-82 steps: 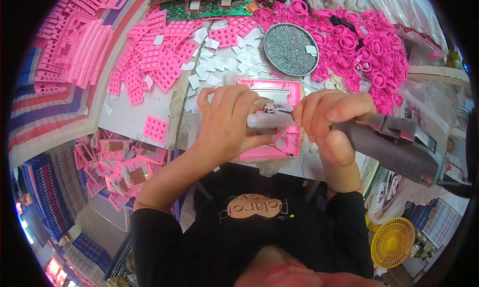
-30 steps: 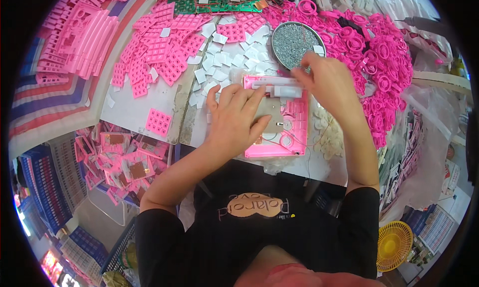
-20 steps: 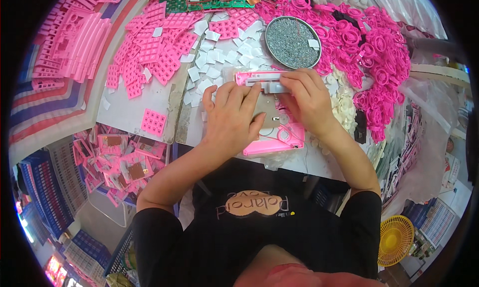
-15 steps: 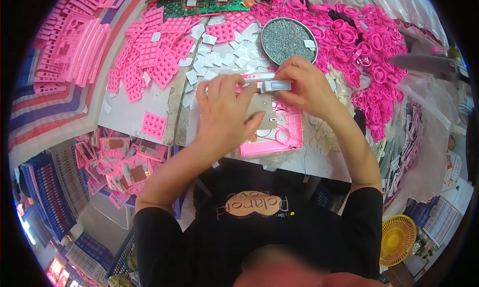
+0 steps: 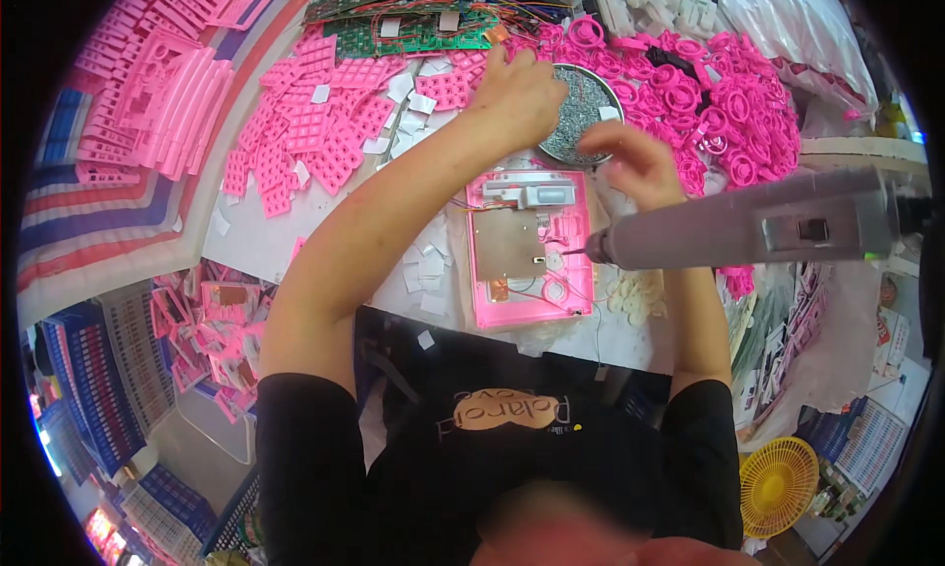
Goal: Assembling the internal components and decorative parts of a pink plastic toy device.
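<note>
Pink casing (image 5: 532, 317) lies open-side up at mid-frame. Above it, the left hand (image 5: 527, 98), fingers curled, and right hand (image 5: 642, 162), loosely bent, flank the dish (image 5: 565, 158) of metal bits (image 5: 583, 111), probably set close for easy picking; whether either holds anything cannot be told. A grey driver (image 5: 738, 223) crosses in front of the right forearm (image 5: 701, 325), perhaps hung for quick use.

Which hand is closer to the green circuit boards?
Left. The left hand is just below the right end of the green circuit boards; the right hand is farther, at the lower right of the round dish.
</note>
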Tool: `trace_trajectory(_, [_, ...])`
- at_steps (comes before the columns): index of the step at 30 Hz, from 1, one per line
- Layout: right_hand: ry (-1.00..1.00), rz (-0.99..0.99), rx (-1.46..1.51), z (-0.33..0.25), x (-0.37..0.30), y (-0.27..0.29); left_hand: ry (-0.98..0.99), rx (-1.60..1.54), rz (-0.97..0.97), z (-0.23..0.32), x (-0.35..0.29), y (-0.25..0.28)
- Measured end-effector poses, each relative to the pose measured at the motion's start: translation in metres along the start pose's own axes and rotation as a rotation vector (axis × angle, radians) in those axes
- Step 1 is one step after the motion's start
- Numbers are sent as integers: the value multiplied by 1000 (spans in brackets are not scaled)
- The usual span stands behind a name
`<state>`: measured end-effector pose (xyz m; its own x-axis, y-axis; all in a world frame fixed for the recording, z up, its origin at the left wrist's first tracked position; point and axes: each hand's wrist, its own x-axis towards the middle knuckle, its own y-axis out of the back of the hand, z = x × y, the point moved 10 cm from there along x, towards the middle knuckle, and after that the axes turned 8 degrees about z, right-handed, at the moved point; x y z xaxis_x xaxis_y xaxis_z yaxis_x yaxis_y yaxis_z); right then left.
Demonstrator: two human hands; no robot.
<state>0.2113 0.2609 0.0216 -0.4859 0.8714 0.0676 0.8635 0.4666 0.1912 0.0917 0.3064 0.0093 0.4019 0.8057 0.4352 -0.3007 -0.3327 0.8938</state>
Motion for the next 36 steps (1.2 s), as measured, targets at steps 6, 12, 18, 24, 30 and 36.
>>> trace_trajectory(6, [268, -97, 818, -107, 43, 7, -51, 24, -208, 6, -4, -12])
trace_trajectory(12, [329, -108, 429, -123, 39, -2, 53, -61, -255, 8, 9, 5])
trace_trajectory(18, [375, 199, 477, -120, -9, -2, 138, -803, -130, 27, -68, 82])
trace_trajectory(24, [445, 135, 595, -140, -41, -35, 34, -610, 264, 54, -109, 116])
trace_trajectory(30, [414, 150, 589, -140, -47, -44, 66, -706, 277, 56, -113, 115])
trace_trajectory(36, [463, 143, 555, -135, -42, -47, 128, -440, 366, 59, -117, 121])
